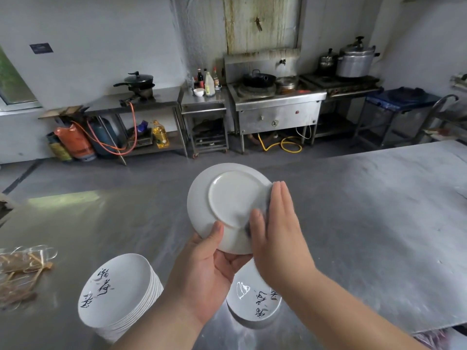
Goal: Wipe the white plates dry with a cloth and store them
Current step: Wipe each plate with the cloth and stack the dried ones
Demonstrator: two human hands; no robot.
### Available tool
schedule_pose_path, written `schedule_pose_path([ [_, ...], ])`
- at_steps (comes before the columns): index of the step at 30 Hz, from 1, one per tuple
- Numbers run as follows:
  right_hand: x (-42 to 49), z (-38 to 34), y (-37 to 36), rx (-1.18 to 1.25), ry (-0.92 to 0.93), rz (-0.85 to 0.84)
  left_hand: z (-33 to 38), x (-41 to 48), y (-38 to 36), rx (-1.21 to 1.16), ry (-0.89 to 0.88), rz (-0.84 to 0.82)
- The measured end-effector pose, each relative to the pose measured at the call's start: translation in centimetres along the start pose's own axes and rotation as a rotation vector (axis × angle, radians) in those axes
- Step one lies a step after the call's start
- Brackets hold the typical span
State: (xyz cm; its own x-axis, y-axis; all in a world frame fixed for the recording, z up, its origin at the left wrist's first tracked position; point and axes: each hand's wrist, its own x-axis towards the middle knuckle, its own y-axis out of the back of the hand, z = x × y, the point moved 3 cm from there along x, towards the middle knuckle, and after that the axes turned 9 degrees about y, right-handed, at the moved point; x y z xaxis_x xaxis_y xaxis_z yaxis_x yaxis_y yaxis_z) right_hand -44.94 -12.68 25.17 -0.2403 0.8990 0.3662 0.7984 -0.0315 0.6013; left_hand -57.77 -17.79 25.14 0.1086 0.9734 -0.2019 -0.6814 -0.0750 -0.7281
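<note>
Head view, left hand [202, 271] fingers gripping one upturned plate [222, 198], right hand [275, 231] flat on it, two plate stacks [118, 291] below.

Pale grey-white walls [101, 34], stained panel [260, 24] above wok stove [275, 107]. Window [12, 82] at far left, green outside, daylight patch on steel worktop [366, 210] in foreground. Grey floor [151, 168]. Steel bench [134, 102] along back wall, black lidded pan [139, 80] on burner atop it. Gas cylinders [75, 142] and oil jug [159, 133] beneath. Sauce bottles [208, 82] on small steel stand. Large pressure cooker [356, 59] on right-hand burner. Yellow hose [285, 146] coiled under stove.
</note>
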Motion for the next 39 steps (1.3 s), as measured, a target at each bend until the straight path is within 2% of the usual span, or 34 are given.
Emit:
schedule_pose_path([
  [4, -5.3, -1.9, -3.9, -0.087, 0.094, -0.059, -1.2, 0.5, 0.0, 0.010, 0.009, 0.060],
  [8, -3.5, 1.4, -2.6, 0.098, -0.023, 0.004, -2.2, 0.8, 0.6, -0.012, 0.025, 0.062],
  [10, -1.1, 4.4, -0.6, 0.270, -0.206, -0.015, -2.4, 0.9, 1.3, -0.004, 0.037, 0.020],
  [12, 0.4, 7.1, 1.1, 0.314, -0.313, -0.085, -2.7, 0.8, 2.4, -0.001, 0.085, 0.029],
  [16, 0.3, 11.0, 3.4, 0.341, -0.267, -0.298, -3.4, 0.7, 5.7, 0.088, 0.223, 0.164],
  [19, -1.4, 13.1, 3.6, 0.356, -0.326, -0.522, -3.6, 0.9, 8.0, 0.178, 0.349, 0.197],
  [22, -2.8, 15.4, 2.3, 0.462, -0.477, -0.624, -4.4, 1.8, 10.2, 0.459, 0.480, 0.267],
  [25, -3.7, 17.1, 0.4, 0.538, -0.635, -0.594, -5.8, 3.2, 12.9, 1.066, 0.523, 0.430],
  [27, -3.8, 18.4, -0.8, 0.546, -0.747, -0.569, -6.8, 4.2, 14.2, 1.355, 0.492, 0.440],
  [28, -3.8, 19.2, -1.4, 0.545, -0.816, -0.545, -7.2, 4.6, 14.7, 1.333, 0.489, 0.427],
  [30, -3.6, 20.8, -2.6, 0.551, -0.913, -0.479, -8.0, 5.4, 15.7, 1.026, 0.504, 0.429],
  [32, -3.0, 22.2, -3.9, 0.632, -0.906, -0.400, -8.6, 6.2, 16.2, 0.691, 0.466, 0.454],
  [34, -2.8, 23.0, -4.9, 0.722, -0.849, -0.395, -8.9, 6.6, 16.6, 0.524, 0.386, 0.475],
  [36, -3.1, 23.6, -5.9, 0.730, -0.770, -0.485, -9.0, 7.0, 17.2, 0.486, 0.329, 0.530],
  [37, -3.4, 24.0, -6.5, 0.701, -0.749, -0.515, -9.1, 7.2, 17.9, 0.546, 0.330, 0.579],
  [39, -4.0, 25.1, -7.7, 0.571, -0.727, -0.533, -9.7, 7.7, 19.1, 0.827, 0.335, 0.624],
])
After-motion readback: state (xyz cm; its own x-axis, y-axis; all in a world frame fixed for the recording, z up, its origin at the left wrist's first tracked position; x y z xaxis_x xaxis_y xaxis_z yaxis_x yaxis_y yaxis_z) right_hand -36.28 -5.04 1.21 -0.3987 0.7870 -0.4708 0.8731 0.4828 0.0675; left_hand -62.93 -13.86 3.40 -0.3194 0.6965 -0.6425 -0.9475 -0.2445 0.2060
